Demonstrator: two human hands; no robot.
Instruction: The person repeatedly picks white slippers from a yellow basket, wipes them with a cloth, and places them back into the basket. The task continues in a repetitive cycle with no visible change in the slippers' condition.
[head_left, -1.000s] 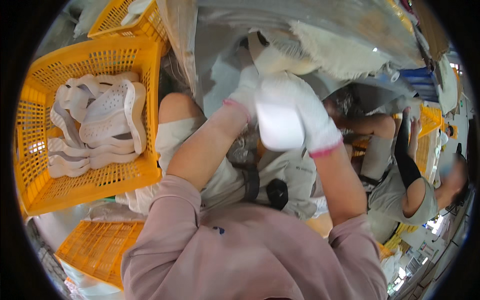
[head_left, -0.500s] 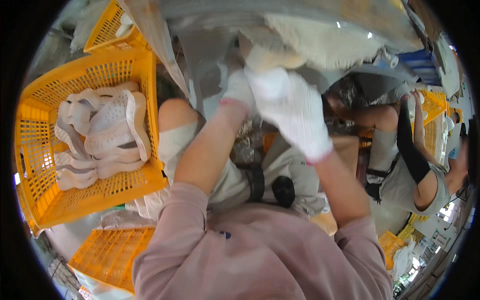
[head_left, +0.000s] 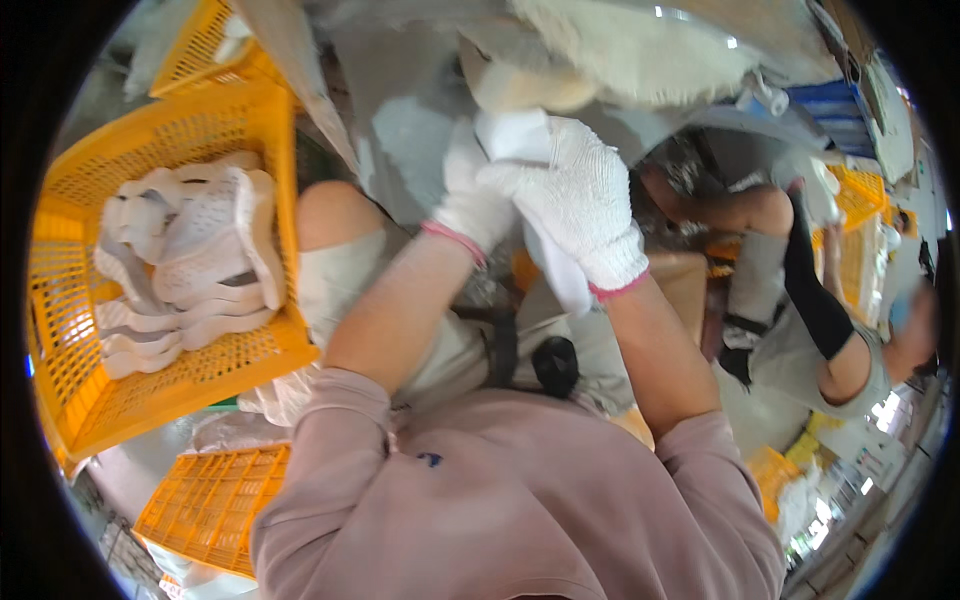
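Note:
A white shoe sole [head_left: 514, 135] is gripped in front of me; one end shows above my hands and the other below my right wrist. My right hand [head_left: 585, 195], in a white knitted glove with a pink cuff, wraps over its middle. Against its left side my left hand [head_left: 474, 200], gloved alike, is closed, its fingers partly hidden and smeared. Just beyond the sole sits a rounded cream-coloured part [head_left: 535, 88], blurred. To the left, several white soles [head_left: 205, 245] with small holes lie in a yellow crate [head_left: 180, 408].
Grey sheeting [head_left: 400, 60] and a shaggy cream cloth [head_left: 630, 60] hang at the far side. Another yellow crate [head_left: 210, 510] is low on the left, one more [head_left: 205, 40] at upper left. At right sits a co-worker with a black sleeve [head_left: 810, 280]. A cardboard box [head_left: 680, 285] stands beside my right forearm.
Both hands have come a little nearer to me, away from the cream-coloured part. The sole has turned, so its lower end now shows below my right hand. The view has shifted slightly.

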